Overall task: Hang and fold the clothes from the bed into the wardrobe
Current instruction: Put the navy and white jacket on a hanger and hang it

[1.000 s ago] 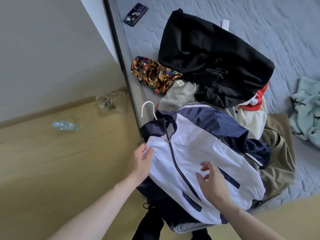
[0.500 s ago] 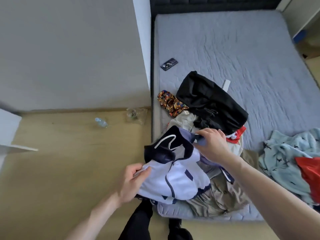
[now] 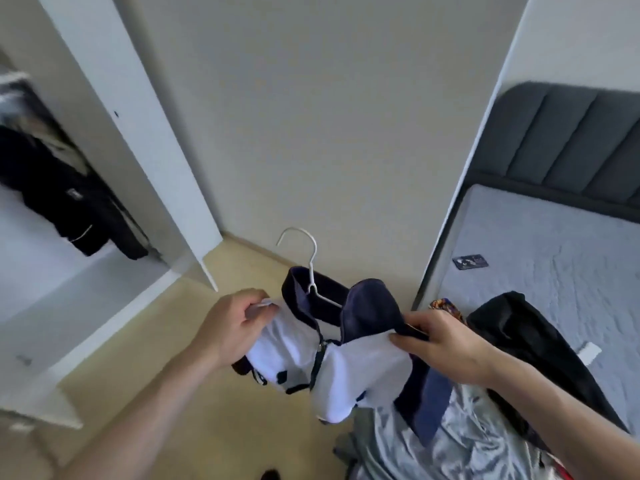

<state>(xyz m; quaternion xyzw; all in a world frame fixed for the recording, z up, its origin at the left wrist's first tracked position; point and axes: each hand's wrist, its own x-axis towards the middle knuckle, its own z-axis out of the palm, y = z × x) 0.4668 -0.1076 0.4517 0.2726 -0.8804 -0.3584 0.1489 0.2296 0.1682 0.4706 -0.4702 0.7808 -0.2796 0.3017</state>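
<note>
Both hands grip the navy-and-white jacket (image 3: 349, 368) on its white hanger (image 3: 311, 268): left hand (image 3: 235, 327) apparently pinching one shoulder, right hand (image 3: 440, 344) the other.

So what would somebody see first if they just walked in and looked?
Right in the middle, the white and navy zip-up jacket on a white wire hanger, held up by the left hand and the right hand. To the left, the open white wardrobe with a black garment hanging inside. On the right, the grey bed with a heap of black cloth on it.
</note>
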